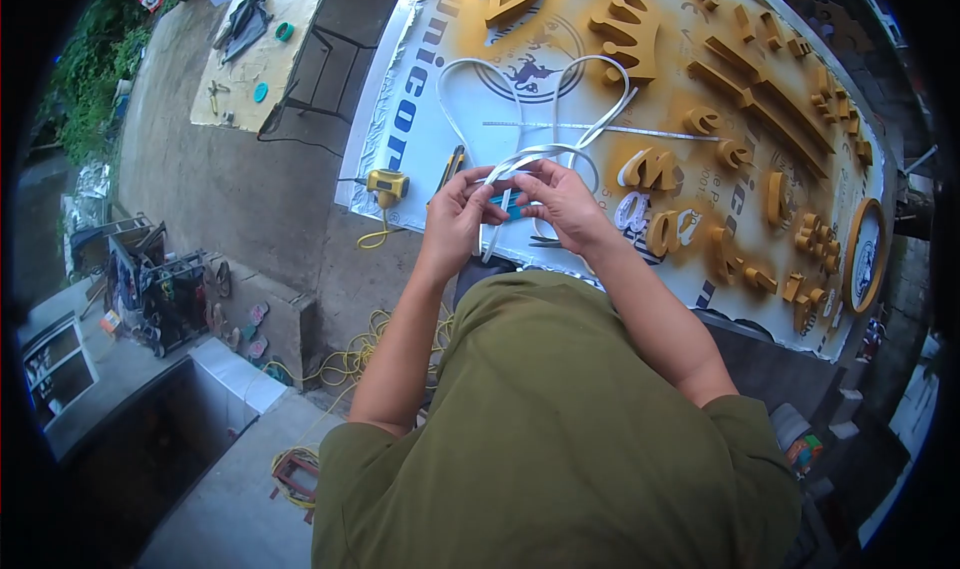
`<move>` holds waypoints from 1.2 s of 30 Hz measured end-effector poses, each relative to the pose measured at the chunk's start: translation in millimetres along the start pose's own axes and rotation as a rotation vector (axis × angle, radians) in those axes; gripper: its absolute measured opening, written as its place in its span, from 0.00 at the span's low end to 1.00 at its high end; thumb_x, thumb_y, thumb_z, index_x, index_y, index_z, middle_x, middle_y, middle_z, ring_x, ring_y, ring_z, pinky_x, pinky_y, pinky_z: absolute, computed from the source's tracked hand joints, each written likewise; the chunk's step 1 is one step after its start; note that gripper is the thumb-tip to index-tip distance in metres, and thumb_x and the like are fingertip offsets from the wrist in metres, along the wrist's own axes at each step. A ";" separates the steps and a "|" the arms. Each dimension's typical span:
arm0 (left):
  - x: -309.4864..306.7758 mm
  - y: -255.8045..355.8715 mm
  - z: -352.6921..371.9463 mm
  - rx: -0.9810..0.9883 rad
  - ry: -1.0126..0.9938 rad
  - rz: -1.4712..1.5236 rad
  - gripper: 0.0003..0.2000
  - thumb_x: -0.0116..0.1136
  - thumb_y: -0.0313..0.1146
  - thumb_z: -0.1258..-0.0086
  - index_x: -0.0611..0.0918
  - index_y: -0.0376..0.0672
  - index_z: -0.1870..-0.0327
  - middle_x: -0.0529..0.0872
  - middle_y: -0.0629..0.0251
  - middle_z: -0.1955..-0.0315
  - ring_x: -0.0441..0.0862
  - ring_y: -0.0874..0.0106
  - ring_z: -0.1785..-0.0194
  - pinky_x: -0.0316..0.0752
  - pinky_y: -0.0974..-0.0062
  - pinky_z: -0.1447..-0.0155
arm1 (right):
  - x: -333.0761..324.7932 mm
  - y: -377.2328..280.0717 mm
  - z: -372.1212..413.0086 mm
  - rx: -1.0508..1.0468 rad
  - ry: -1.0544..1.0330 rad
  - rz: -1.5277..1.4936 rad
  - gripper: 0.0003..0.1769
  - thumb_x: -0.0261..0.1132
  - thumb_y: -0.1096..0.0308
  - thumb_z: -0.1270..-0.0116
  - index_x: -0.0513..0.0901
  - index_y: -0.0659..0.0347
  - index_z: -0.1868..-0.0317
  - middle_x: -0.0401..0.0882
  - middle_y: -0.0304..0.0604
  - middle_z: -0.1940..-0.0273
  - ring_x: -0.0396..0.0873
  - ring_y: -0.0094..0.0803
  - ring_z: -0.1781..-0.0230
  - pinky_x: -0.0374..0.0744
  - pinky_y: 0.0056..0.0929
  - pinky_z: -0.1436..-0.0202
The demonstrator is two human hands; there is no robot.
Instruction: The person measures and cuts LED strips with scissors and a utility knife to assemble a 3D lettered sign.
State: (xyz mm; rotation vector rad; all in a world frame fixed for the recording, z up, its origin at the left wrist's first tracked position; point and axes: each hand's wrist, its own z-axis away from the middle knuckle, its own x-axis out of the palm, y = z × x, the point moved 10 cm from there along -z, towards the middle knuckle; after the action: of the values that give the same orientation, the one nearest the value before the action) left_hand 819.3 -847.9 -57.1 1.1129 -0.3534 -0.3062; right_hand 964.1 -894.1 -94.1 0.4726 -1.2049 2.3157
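Observation:
A looped white flat strip, possibly cable or trim, is gathered between my hands over the printed sheet-covered table. My left hand pinches it from the left. From the right, my right hand closes its fingers on the same bundle. Long loops of the strip spread away from me across the sheet. A teal object shows partly beneath my hands. Beside my left hand lies a yellow and black utility knife. Dark tool handles are partly visible below my right hand.
A yellow corded power tool sits at the table's left edge. A measuring strip crosses the sheet. Gold-painted letters and a crown shape lie to the right. Tangled yellow cord covers the floor at my left.

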 end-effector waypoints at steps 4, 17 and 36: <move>-4.0 -13.6 0.7 -0.086 -0.019 0.170 0.17 0.52 0.34 0.11 0.76 0.31 0.32 0.92 0.52 0.48 0.91 0.74 0.60 0.88 0.74 0.53 | 9.6 3.8 -19.2 -0.010 -0.011 0.112 0.16 0.73 0.60 0.22 0.87 0.63 0.45 0.90 0.38 0.54 0.80 0.21 0.61 0.78 0.24 0.54; -34.9 -11.0 6.8 0.035 0.062 0.030 0.14 0.63 0.33 0.17 0.77 0.37 0.38 0.88 0.56 0.46 0.88 0.76 0.55 0.87 0.76 0.49 | 42.6 -25.4 -32.8 -0.150 0.050 0.232 0.12 0.73 0.65 0.24 0.89 0.68 0.53 0.90 0.42 0.59 0.84 0.24 0.60 0.81 0.29 0.51; -69.7 -19.0 15.1 -0.018 0.168 0.108 0.17 0.71 0.36 0.22 0.88 0.31 0.42 0.94 0.63 0.56 0.87 0.77 0.54 0.80 0.76 0.46 | 82.3 -30.4 -66.8 -0.248 -0.034 0.337 0.14 0.77 0.70 0.27 0.82 0.71 0.53 0.88 0.44 0.65 0.84 0.25 0.66 0.83 0.26 0.61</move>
State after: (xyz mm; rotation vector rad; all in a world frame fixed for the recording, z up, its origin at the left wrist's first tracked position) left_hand 748.7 -839.4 -76.9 1.0892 -0.2603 -0.1193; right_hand 908.1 -802.4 -69.2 0.2351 -1.6716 2.3875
